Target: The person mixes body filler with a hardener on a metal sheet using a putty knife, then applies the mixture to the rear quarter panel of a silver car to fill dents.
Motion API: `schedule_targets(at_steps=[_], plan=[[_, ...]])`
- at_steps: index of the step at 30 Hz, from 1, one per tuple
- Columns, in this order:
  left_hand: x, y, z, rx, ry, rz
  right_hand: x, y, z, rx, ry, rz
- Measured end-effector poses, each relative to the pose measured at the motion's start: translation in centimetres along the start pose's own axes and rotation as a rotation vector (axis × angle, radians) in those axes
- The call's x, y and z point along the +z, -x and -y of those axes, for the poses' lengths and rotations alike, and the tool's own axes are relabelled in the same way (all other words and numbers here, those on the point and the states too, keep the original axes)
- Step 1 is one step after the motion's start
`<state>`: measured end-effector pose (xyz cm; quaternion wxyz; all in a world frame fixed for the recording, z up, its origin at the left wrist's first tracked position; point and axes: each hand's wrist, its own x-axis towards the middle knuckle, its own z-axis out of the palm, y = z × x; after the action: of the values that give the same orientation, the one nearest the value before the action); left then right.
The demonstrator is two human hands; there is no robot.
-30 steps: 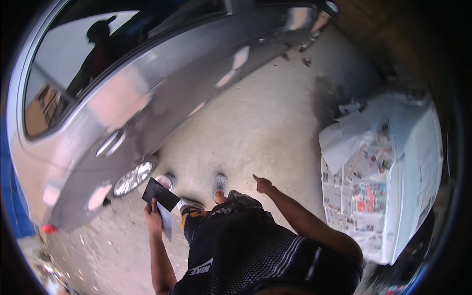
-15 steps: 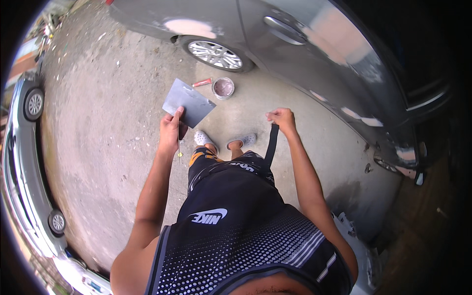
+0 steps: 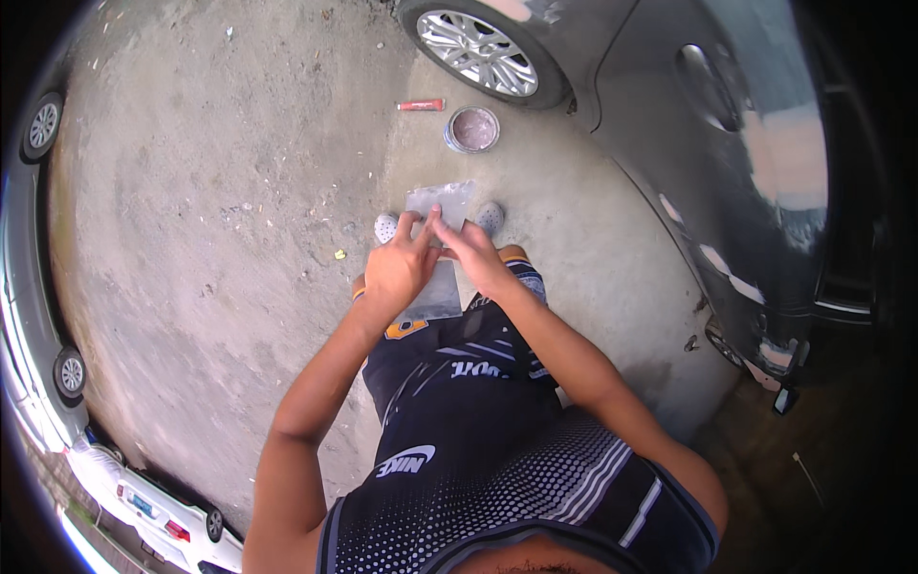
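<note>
Both hands meet in front of my body over thin, flat grey sheets. One grey sheet (image 3: 448, 191) reaches out beyond my fingertips, and a second grey piece (image 3: 438, 298) shows below my hands, over my shorts. Whether they are one sheet or two I cannot tell, as my hands cover the middle. My left hand (image 3: 400, 266) is closed on the sheet from the left side. Against its fingers lies my right hand (image 3: 478, 260), its thumb over the sheet and its other fingers partly hidden. Past the sheet stands an uncovered tin of pinkish paste (image 3: 475, 129), beside a red tube (image 3: 421, 105).
A dark grey car (image 3: 660, 124) with pale patches on its panels stands close on my right, its wheel (image 3: 478, 53) beyond the tin. More cars (image 3: 33, 277) line the left edge. My clogs (image 3: 491, 218) rest on the concrete ground (image 3: 210, 249).
My hands, apart before, have come together. The right hand has let go of a dark strap of cloth and moved left to the sheet. My view has shifted, bringing the car's side closer.
</note>
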<state>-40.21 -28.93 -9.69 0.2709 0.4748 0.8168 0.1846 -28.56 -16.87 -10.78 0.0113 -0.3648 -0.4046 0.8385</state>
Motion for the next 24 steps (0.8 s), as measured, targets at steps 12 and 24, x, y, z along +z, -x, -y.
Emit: schedule_targets(at_steps=[12, 24], plan=[[16.9, -16.8, 20.0, -0.641, 1.783, -0.12, -23.5, -26.4, -9.5, -0.221, 0.244, -0.168], [17.1, -22.9, 21.9, 0.12, 2.676, -0.005, -27.4, -32.4, -8.0, -0.437, -0.192, 0.137]])
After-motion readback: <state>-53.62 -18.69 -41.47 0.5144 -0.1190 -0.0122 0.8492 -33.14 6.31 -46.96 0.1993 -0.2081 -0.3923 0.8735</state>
